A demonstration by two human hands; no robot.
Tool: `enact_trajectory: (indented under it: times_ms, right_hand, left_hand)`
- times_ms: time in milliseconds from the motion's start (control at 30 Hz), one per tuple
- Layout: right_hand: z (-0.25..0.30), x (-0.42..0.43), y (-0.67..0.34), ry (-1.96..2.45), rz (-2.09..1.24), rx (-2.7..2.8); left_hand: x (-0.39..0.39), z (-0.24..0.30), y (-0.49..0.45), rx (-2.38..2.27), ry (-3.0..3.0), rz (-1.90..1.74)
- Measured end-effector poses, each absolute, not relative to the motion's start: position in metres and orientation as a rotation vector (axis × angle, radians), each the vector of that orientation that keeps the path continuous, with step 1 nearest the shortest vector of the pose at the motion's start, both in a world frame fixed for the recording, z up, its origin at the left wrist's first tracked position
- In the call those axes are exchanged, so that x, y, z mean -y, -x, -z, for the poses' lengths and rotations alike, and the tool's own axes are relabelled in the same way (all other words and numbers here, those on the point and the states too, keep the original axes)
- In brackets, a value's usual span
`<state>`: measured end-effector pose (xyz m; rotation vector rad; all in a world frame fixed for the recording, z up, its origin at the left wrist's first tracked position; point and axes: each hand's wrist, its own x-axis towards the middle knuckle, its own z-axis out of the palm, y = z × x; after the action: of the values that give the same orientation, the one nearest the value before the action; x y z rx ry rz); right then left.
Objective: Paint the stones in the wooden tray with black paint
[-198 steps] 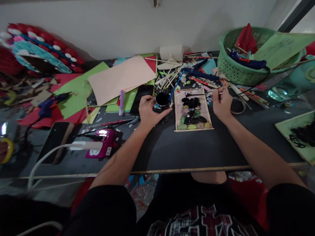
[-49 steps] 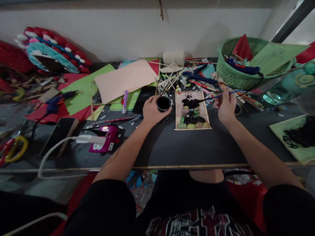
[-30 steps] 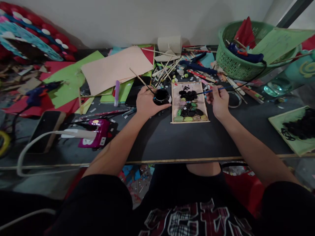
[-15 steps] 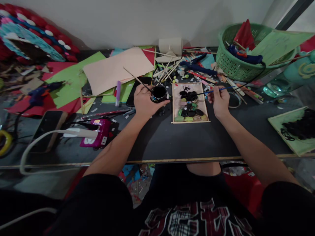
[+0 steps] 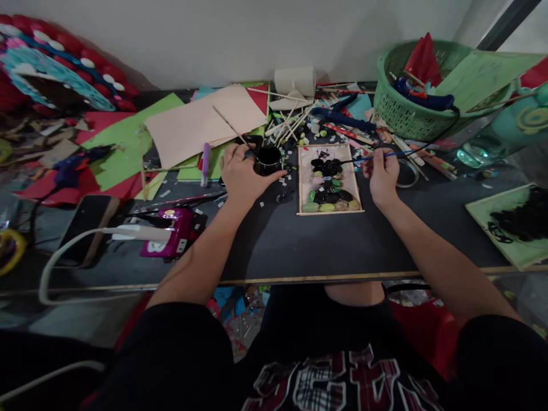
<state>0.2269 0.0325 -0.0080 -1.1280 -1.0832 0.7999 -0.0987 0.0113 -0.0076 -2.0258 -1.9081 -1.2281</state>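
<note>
left hand: round jar | right hand: slim brush | glossy oval stones

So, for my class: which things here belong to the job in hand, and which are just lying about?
In use, it seems:
blue-handled brush, in the right hand
dark pot, in the left hand
thin stick leaning in the pot
framed panel with stones

Apparently just lying about:
brown-cased phone
green basket
peach paper sheet
white roll
</note>
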Motion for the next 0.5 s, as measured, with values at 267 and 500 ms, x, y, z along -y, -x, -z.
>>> enact_trajectory:
  times_ms: [267, 500]
  right_hand:
    - [0.009, -0.032, -0.227, 1.145, -0.809, 1.093]
    - [0.011, -0.032, -0.229, 1.138, -0.835, 1.099]
  left_hand:
    - [-0.014, 0.005, 0.107, 1.717, 2.397, 1.104]
    - [-0.015, 0.005, 0.102, 1.619, 2.612, 1.021]
